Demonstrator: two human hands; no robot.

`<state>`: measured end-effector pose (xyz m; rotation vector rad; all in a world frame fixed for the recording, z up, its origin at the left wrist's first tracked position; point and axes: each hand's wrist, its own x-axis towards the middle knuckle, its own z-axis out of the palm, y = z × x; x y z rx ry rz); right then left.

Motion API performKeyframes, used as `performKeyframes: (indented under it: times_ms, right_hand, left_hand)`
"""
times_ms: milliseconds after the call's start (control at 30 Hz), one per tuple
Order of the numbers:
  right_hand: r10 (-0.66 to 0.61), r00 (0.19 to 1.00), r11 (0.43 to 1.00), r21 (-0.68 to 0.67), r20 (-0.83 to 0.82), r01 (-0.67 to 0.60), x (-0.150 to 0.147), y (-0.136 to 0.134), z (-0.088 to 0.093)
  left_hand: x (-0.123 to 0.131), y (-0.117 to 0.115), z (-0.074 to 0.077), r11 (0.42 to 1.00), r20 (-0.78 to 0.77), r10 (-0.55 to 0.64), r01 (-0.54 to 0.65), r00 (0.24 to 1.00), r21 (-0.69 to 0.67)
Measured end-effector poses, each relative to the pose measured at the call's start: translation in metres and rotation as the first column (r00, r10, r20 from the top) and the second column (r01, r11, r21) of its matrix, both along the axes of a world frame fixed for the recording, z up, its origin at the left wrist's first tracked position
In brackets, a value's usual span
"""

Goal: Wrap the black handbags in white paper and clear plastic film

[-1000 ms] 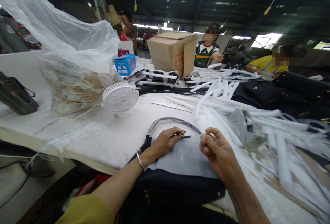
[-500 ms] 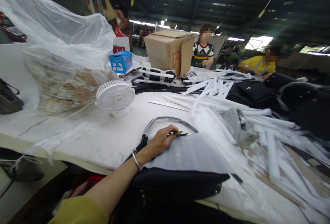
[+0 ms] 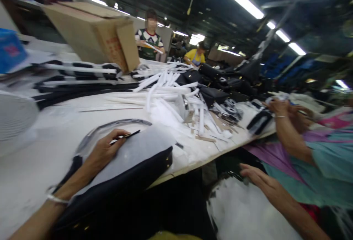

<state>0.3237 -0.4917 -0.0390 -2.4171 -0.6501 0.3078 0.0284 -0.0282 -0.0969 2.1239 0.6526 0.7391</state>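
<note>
My left hand (image 3: 110, 146), with a bracelet at the wrist, pinches a small dark tab with a gold-coloured metal part (image 3: 131, 134). It rests over a black handbag (image 3: 132, 175) that lies at the table's front edge. A thin whitish sheet (image 3: 146, 148) covers much of the bag, and its plastic-wrapped handle (image 3: 110, 125) arches out behind my hand. Down at the right, my right hand (image 3: 259, 177) reaches past the table edge with fingers stretched out. Just below it is a blurred mass of white sheet material (image 3: 239, 207); whether they touch I cannot tell.
White foam tubes (image 3: 162, 85), a tape dispenser (image 3: 184, 107) and scraps lie across the table (image 3: 55, 129). Behind stand a cardboard box (image 3: 91, 34) and a fan (image 3: 16, 122). Black bags (image 3: 215, 81) are piled farther right. A co-worker's hands (image 3: 280, 109) work at the right edge.
The view has swung to the right, bringing in a co-worker at the right. My right hand has come into view, stretched over the white material. My left hand still pinches the tab.
</note>
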Motion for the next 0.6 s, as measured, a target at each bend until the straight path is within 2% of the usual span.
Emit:
performKeyframes:
  times_ms: [200,267,333,400,467,500,567,600]
  right_hand:
    - [-0.156,0.985,0.967,0.194,-0.073,0.168,-0.006,-0.003,0.011]
    - [-0.211,0.971,0.923,0.304,-0.112,0.235,-0.008,-0.005,0.012]
    - [-0.221,0.950,0.860,0.416,-0.221,0.297,-0.015,-0.006,0.006]
    - [-0.171,0.916,0.818,0.466,-0.363,0.337,-0.030,-0.003,-0.012]
    - [-0.104,0.870,0.848,0.414,-0.482,0.330,-0.053,0.000,-0.045]
    - [-0.086,0.850,0.892,0.340,-0.519,0.299,-0.065,-0.002,-0.065]
    - [-0.145,0.877,0.980,0.057,-0.458,0.192,-0.085,-0.013,-0.105]
    - [-0.185,0.909,0.982,-0.107,-0.372,0.156,-0.091,-0.022,-0.121]
  left_hand:
    - [0.005,0.005,0.005,0.998,-0.070,0.032,-0.028,0.997,0.055]
    - [0.006,0.003,0.009,0.997,-0.077,0.054,-0.049,0.996,0.066]
    - [0.007,0.001,0.010,0.994,-0.078,0.083,-0.077,0.993,0.077]
    - [0.007,0.000,0.011,0.992,-0.075,0.097,-0.091,0.992,0.087]
    - [0.006,0.000,0.012,0.993,-0.075,0.078,-0.071,0.994,0.099]
    - [0.005,0.001,0.012,0.993,-0.081,0.060,-0.051,0.995,0.108]
    - [0.005,0.003,0.011,0.993,-0.102,0.024,-0.012,0.994,0.120]
    - [0.005,0.003,0.010,0.993,-0.103,0.016,-0.003,0.995,0.118]
